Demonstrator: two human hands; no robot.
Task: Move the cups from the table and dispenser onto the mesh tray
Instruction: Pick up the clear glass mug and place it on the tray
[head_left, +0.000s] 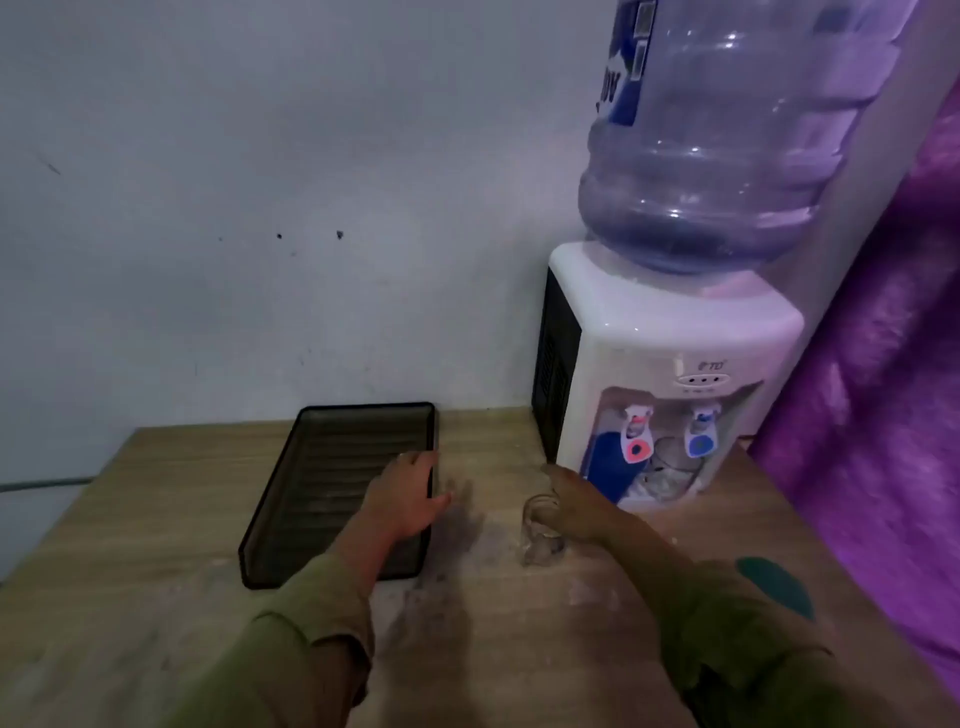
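Right hand (574, 512) was wrapped around glass cup (543, 530) on wooden table (156, 519); left hand (408, 493) lay spread, fingers apart, over mesh tray (322, 467).

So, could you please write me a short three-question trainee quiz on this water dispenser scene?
1. True or false: the mesh tray already holds a cup.
2. Which hand is on the glass cup? A) left B) right
3. What colour is the left tap's lever on the dispenser?

Key: 1. False, it is empty. 2. B, the right hand; the left hand rests on the tray's edge. 3. Red.
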